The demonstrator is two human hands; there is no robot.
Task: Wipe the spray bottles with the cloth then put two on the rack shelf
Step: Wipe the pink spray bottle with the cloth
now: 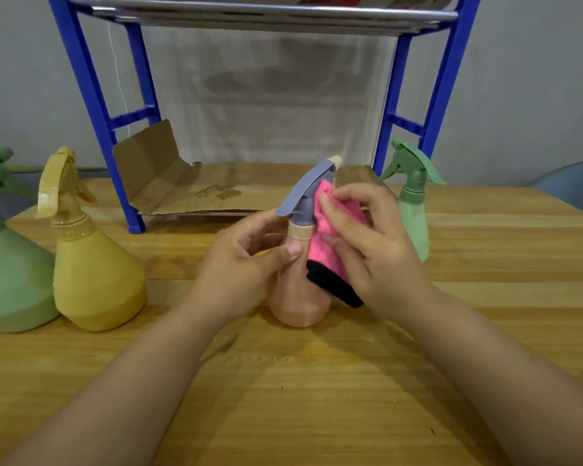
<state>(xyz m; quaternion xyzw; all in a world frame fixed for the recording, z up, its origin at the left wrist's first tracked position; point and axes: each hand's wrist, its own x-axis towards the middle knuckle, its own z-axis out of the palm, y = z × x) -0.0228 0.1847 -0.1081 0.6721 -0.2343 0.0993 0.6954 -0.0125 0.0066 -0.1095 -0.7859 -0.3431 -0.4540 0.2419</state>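
Green bottle (pixel 4 250) cut by left edge; rack (pixel 91 95) top cropped; I can't see peach bottle (pixel 295 297) neck behind cloth (pixel 330 250).

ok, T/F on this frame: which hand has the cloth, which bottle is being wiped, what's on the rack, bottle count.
1. The right hand presses the pink cloth on the peach bottle. True.
2. The left hand holds the yellow bottle. False: it grips the peach bottle near its neck; the yellow one stands untouched at left.
3. Two bottles already stand on the rack shelf. False: only cardboard lies there.
4. A green bottle stands behind the right hand. True.
5. Four bottles show. True, counting the green bottle at the left edge.
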